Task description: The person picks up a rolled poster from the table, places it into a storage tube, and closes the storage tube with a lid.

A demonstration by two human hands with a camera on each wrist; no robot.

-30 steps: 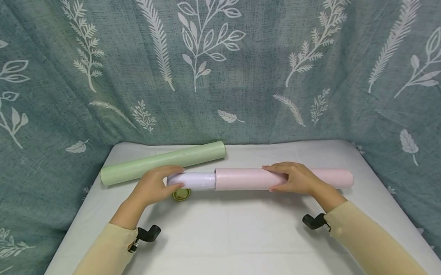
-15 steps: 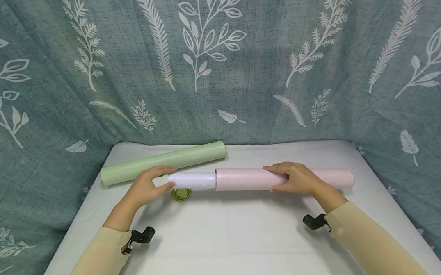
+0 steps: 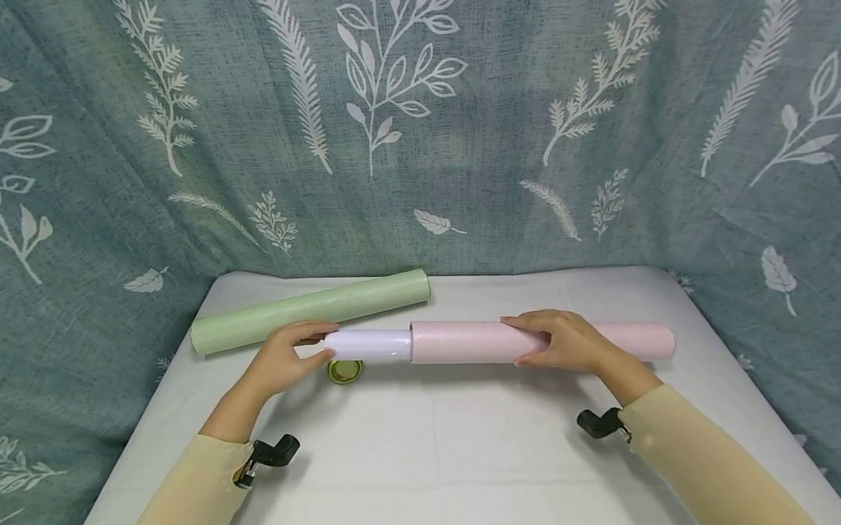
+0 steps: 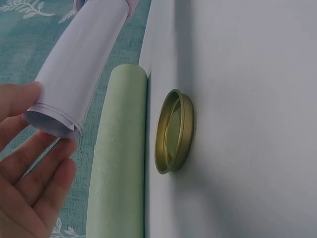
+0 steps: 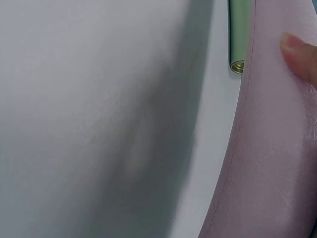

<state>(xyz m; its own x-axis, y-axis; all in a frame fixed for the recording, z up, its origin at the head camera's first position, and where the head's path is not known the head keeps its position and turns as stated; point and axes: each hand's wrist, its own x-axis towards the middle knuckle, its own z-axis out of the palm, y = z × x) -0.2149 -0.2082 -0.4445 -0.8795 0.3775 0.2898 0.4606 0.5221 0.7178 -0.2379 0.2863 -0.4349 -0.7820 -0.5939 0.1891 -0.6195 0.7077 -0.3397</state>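
Note:
A rolled sheet of white paper (image 3: 371, 346) sticks out of the left end of a pink tube (image 3: 459, 341). My left hand (image 3: 287, 357) holds the roll's outer end, thumb on one side and fingertips on the other. The left wrist view shows the paper roll (image 4: 81, 69) with its hollow end and overlapping edges between thumb and fingers. Around the middle of the pink tube, my right hand (image 3: 558, 340) grips from above; its thumb lies on the near side. The tube appears held just above the table, casting a shadow.
Behind the left hand a green tube (image 3: 310, 309) lies slanted on the white-covered table (image 3: 443, 465). A round gold lid (image 3: 345, 371) lies just below the paper roll, hollow side up. A patterned blue-green curtain (image 3: 486, 158) hangs behind and beside the table.
My left hand has shifted left toward the paper roll's outer end, so its fingers cover less of the paper. The right hand and pink tube have stayed nearly still.

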